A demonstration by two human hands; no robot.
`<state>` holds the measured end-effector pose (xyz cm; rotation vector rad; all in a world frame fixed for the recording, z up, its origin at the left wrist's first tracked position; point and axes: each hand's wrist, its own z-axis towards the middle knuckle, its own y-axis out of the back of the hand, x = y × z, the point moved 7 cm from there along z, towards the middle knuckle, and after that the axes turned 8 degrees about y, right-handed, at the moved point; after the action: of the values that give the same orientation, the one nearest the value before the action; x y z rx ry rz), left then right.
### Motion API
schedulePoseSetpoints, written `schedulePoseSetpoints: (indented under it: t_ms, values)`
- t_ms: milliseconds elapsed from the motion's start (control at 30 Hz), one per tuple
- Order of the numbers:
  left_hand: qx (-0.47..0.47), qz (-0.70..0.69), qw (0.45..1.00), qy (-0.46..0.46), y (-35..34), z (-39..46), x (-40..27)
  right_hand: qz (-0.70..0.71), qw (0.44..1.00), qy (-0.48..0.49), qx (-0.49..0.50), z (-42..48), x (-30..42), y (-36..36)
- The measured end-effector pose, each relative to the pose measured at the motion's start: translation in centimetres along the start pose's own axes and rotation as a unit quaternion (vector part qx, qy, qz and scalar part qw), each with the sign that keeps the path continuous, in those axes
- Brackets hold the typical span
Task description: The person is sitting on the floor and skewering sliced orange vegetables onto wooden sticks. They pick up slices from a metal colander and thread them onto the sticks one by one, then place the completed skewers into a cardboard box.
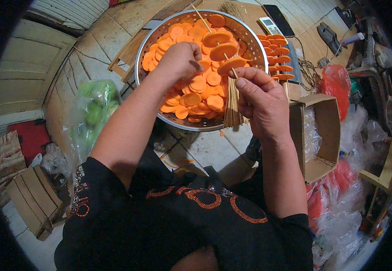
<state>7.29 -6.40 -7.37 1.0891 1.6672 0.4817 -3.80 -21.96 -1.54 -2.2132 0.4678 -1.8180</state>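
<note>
A perforated metal colander [141,58] is heaped with round orange carrot slices [197,83]. My right hand [262,93] pinches the lower end of a thin wooden skewer [201,16], which slants up to the left over the colander. Three carrot slices [223,51] are threaded on it, spaced apart. My left hand [184,61] is over the heap with fingers curled down at a carrot slice; whether it grips one is unclear. Below the held skewer, a bundle of bare skewers [233,108] lies across the colander's near right rim.
Right of the colander, loaded carrot skewers [278,57] lie on a grey tray [295,62]. Beyond are a remote control [268,25] and a black phone [278,20]. An open cardboard box [328,132] stands at right; a plastic bag of green produce [96,111] is at left.
</note>
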Motion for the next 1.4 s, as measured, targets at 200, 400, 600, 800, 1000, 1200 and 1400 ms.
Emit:
schedulePoseSetpoints:
  t_ms: [200,400,600,800,1000,1200,1400]
  values:
    - [0.008,-0.544,0.839,0.037,3.2,0.6,1.2,-0.013,0.998,-0.026,0.047,-0.5,-0.1,-0.2]
    - [-0.016,-0.687,0.726,0.023,5.6,0.1,2.2,-0.057,0.996,-0.036,0.065,-0.7,-0.5,-0.7]
    - [-0.058,-0.718,0.692,0.049,6.5,0.2,3.4,-0.06,0.995,-0.036,0.071,-0.6,-0.6,-1.2]
    - [-0.078,-0.722,0.685,0.057,6.7,0.4,3.7,-0.065,0.996,-0.036,0.055,-0.8,-0.8,-1.2]
    - [-0.092,-0.714,0.694,0.02,7.0,0.4,3.4,-0.053,0.996,-0.045,0.055,-1.0,-0.7,-1.2]
    - [-0.162,-0.629,0.759,-0.055,7.7,-0.8,1.5,-0.052,0.996,-0.048,0.05,-1.1,-1.0,-0.8]
    - [-0.133,-0.63,0.764,-0.046,6.7,-1.3,1.0,-0.038,0.998,-0.026,0.04,-1.3,-0.9,-0.6]
